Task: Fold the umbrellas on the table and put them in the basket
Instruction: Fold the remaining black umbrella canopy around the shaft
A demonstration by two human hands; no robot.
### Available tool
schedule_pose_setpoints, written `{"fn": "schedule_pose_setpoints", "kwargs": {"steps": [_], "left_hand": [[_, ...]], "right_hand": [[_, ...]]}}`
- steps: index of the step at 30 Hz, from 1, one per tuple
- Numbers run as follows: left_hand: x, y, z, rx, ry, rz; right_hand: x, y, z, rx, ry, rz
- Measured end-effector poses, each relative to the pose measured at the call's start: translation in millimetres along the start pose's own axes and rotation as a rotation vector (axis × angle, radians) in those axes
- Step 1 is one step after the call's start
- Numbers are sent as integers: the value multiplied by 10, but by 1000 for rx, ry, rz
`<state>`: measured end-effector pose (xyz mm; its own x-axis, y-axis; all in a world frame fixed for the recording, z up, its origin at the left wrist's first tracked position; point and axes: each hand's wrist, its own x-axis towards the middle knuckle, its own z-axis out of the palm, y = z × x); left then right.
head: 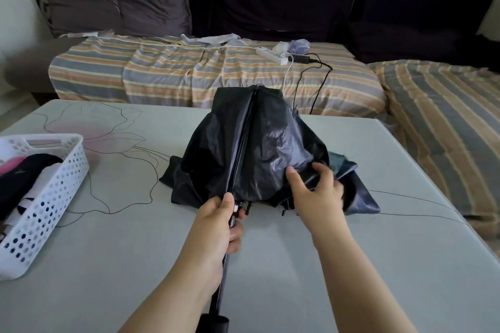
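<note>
A black umbrella (259,149) lies in the middle of the table (378,251), canopy collapsed and loose, tip pointing away from me. Its shaft runs toward me, and the black handle (216,323) shows at the bottom edge. My left hand (219,227) grips the shaft just below the canopy. My right hand (315,192) holds a fold of canopy fabric on the right side, fingers curled round it. A white perforated basket (51,197) stands at the table's left edge and holds folded dark, pink and white umbrellas.
Beyond the table's far edge is a sofa with a striped cover (216,73) and dark cushions. A white power strip (273,55) with cables lies on it. A second striped seat (446,116) sits at the right.
</note>
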<state>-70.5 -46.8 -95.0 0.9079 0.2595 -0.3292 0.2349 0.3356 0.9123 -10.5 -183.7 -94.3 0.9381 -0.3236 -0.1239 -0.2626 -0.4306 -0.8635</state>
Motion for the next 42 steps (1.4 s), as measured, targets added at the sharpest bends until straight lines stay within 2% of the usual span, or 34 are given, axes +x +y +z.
{"fn": "schedule_pose_setpoints", "kwargs": {"steps": [4,7,9,12,15,18,20,22,25,27,29,31,33,36,39,42], "left_hand": [[-33,4,10,-101,-72,-75],[-66,-12,29,-97,-132,-101],[-91,-37,48,-56,-159,-100],[-105,-75,66,127,-144,-62],[-125,-90,62,555,-101,87],[-127,-126,36,864,-26,185],[-112,-149,-1,1016,18,237],[-99,-154,-21,1073,37,265],[-141,-116,-37,1042,119,298],[-198,-101,-41,1063,249,515],[-250,-84,-3,1079,274,604],[-224,-137,38,1101,198,457],[-130,-194,44,990,87,261],[-62,-171,23,784,-11,180],[-10,-121,12,434,-88,87],[72,-76,-38,248,-47,52]], "right_hand": [[-54,0,64,100,-305,74],[-108,-42,134,366,-505,197],[-167,-105,139,514,-585,193],[-172,-122,146,609,-531,141],[-171,-81,189,527,-392,75],[-200,-49,226,453,-324,16],[-207,-45,231,420,-313,-9],[-200,-27,258,381,-305,-17],[-244,-38,319,342,-285,-16],[-259,-21,348,332,-268,-16],[-268,-1,363,366,-266,-9],[-277,14,374,405,-277,7],[-291,20,393,468,-300,12],[-312,2,382,515,-322,-6],[-301,-36,311,447,-351,-18],[-301,-104,200,366,-445,-31]]}}
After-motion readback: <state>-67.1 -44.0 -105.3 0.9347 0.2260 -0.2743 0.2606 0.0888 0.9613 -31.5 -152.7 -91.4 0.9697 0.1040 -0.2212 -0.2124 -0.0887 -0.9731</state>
